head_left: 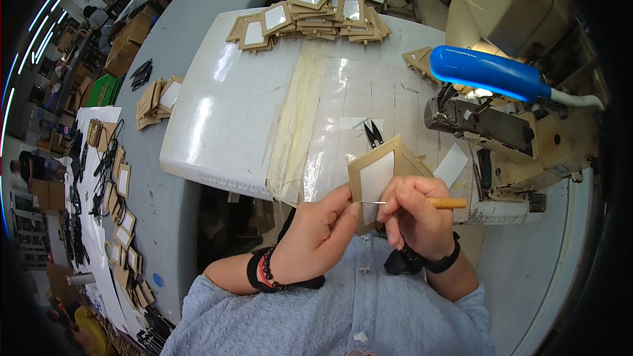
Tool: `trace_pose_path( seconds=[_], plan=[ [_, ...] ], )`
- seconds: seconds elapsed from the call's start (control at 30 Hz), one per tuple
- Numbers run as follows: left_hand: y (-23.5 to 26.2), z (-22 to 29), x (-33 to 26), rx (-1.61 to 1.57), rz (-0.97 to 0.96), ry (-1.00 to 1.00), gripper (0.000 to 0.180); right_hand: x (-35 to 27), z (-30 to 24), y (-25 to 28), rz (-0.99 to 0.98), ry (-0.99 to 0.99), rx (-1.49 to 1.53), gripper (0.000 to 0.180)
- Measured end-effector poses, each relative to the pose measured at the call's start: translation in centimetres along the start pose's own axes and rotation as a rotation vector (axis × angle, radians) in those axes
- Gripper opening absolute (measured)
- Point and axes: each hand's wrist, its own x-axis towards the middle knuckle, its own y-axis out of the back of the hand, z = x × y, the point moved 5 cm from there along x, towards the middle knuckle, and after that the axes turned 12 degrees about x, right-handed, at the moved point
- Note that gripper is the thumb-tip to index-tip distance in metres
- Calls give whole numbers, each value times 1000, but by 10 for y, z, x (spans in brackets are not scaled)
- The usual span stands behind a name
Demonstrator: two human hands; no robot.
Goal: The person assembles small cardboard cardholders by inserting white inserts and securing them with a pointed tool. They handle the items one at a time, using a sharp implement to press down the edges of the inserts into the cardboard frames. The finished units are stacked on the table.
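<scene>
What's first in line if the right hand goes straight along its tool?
Likely the left hand: the wooden-handled tool points at its pinch. The tan-framed piece is held there too, so its edge could come first; depth is unclear.

Sewing workshop, by the look: sewing machine at bench's right end, tan frames heaped along far edge, cardboard boxes beyond left edge, tube lights overhead.

The white table holds tan squares piled at top middle and black snips right of center.
</scene>
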Motion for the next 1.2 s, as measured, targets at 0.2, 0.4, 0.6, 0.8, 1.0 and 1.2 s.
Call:
trace_pose_path(
  seconds=[0.2, 0.4, 0.6, 0.8, 1.0, 1.2],
  plan=[
    [0, 0, 7, -155, 154, -91, 26, -4, -3, -14, -63, 281, -305, 22],
    [5, -4, 10, -317, 71, 41, 26, -7, -17, -19, -133, 432, -697, 18],
    [11, -7, 10, -446, -24, 119, 32, -34, -37, -16, 39, 426, -496, 57],
    [16, -11, 5, -497, -92, 228, 35, -34, -33, -17, 52, 488, -615, 17],
    [15, -9, -4, -405, -165, 210, 36, -23, -19, -32, -266, 507, -922, 21],
    [14, -13, -8, -409, -148, 182, 35, -22, -14, -30, -253, 509, -912, 20]
  ],
)
